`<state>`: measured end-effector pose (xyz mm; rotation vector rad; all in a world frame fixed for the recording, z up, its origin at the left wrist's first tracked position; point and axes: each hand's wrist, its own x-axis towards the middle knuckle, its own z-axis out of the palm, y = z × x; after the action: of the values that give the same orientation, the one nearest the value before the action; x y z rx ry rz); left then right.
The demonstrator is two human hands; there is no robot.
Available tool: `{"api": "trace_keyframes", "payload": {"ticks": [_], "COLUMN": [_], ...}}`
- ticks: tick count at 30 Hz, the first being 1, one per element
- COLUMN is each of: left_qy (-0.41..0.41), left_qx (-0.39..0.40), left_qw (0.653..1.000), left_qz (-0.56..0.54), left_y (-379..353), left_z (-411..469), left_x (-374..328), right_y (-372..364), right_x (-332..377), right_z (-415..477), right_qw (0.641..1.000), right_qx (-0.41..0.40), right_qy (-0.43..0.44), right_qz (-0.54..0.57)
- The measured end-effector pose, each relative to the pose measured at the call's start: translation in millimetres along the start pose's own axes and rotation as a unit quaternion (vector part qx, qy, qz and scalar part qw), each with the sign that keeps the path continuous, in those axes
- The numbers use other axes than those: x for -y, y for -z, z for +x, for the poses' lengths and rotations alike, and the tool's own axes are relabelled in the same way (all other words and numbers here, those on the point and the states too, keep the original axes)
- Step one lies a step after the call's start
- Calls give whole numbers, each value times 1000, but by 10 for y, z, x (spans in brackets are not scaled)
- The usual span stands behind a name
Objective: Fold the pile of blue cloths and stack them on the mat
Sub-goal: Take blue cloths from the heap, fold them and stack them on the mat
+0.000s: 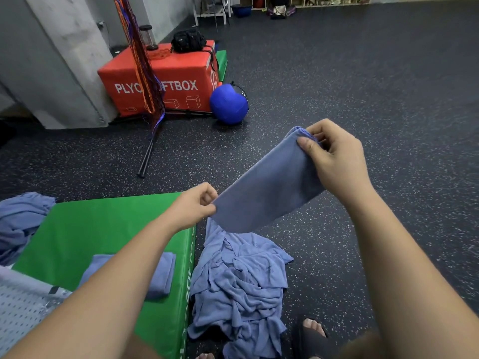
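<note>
I hold a folded blue cloth point(269, 187) stretched in the air between both hands. My left hand point(193, 207) pinches its lower left end. My right hand point(334, 156) grips its upper right end. Below it, a crumpled pile of blue cloths point(241, 288) lies on the dark floor. Left of the pile is the green mat point(98, 229). A folded blue cloth point(162, 275) rests on the mat, partly hidden by my left forearm.
More crumpled blue cloth point(20, 224) lies at the mat's far left edge. A red plyo box point(166, 79), a blue ball point(228, 103) and a black pole point(147, 154) stand further away. My sandalled foot point(312, 330) is beside the pile.
</note>
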<state>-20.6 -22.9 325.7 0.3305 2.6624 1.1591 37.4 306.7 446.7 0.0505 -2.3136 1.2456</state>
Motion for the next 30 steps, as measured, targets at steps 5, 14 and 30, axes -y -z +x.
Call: {"api": "trace_keyframes", "payload": {"ticks": [5, 14, 30], "left_qy": [30, -8, -103], "left_qx": [2, -73, -31], "left_qw": [999, 987, 964], "left_qz": [19, -142, -245], "left_y": [84, 314, 168], "left_z": [15, -55, -374], "left_x": [110, -204, -879], "right_y": [28, -44, -753], "right_x": [-19, -52, 132], "right_z": [12, 1, -275], "right_qw": [999, 999, 936], "right_qx": [-43, 5, 349], "right_qy": [-19, -32, 37], "right_qz": [14, -24, 12]}}
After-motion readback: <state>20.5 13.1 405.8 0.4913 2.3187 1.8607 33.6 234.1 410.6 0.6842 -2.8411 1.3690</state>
